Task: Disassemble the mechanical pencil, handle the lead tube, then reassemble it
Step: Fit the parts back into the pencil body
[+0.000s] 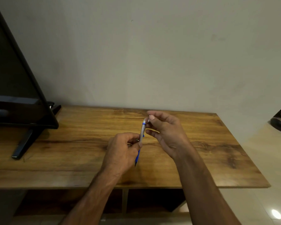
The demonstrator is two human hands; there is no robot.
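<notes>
Nearest, above the near half of the wooden table (201, 159): left hand (120, 153) closed round the mechanical pencil (142, 132), pinching its lower silver barrel, blue grip end pointing down from under the thumb. Just beyond, over the table's middle: pencil tilted nearly upright, white top end bare. Right hand (165, 132) beside that top end, thumb and forefinger pinching a small silver cap (148, 119), other fingers loosely curled. Farthest, on the table's left end: a black monitor (15, 78) on its stand.
</notes>
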